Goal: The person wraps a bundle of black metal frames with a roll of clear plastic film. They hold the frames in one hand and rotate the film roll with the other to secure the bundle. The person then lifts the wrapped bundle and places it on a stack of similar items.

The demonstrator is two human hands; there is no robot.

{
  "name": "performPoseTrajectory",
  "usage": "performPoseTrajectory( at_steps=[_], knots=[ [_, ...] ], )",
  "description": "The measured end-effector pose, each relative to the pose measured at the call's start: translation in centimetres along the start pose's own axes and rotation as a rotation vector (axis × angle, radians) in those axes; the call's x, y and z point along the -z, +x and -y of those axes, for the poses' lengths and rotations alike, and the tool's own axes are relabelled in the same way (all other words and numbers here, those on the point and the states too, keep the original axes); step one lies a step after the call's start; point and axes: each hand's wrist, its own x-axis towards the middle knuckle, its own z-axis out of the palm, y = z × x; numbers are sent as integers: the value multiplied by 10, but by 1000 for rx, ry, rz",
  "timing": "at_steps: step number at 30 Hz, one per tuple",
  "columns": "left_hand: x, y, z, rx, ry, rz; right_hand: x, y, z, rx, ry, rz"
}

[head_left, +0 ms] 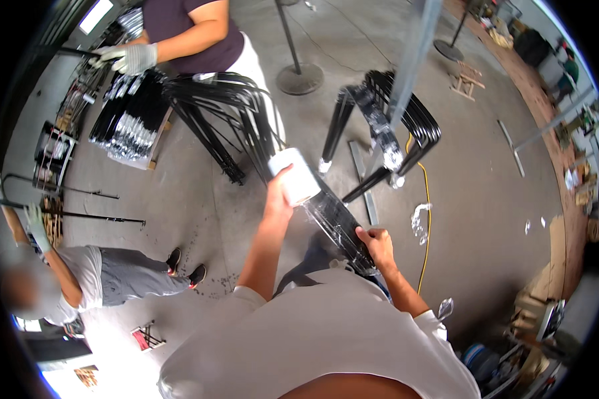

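My left hand (pixel 279 193) is closed around a white roll of stretch film (pixel 294 174). The roll lies against the far end of a bundle of black tubes (pixel 333 214) that slants in front of my body. Glossy clear film covers parts of this bundle. Nearer to me, my right hand (pixel 377 246) grips the bundle's right edge, thumb on top. Just past the roll stands a group of bent black tube frames (pixel 223 100). To the right, another stack of black frames (pixel 412 123) has film wrapped around its parts.
A co-worker in gloves (pixel 140 58) stands at the far left beside wrapped black stock (pixel 130 120) on a pallet. Another person (pixel 126 272) at the left holds a black tube frame. A grey metal post (pixel 412 60), yellow cord (pixel 427 219) and small wooden stool (pixel 468 81) are to the right.
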Motion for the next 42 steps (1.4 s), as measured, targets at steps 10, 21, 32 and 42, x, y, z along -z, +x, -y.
performPoseTrajectory(
  at_steps=[10, 21, 32, 42],
  knots=[
    [-12, 138, 13, 101, -26, 35, -32, 103, -8, -13, 123, -68],
    [-44, 207, 22, -55, 126, 40, -40, 163, 7, 196, -149, -315],
    [11, 139, 19, 135, 179, 282, -13, 132, -10, 339, -338, -446],
    [-22, 60, 43, 142, 297, 633, 67, 143, -47, 377, -40, -146]
  ],
)
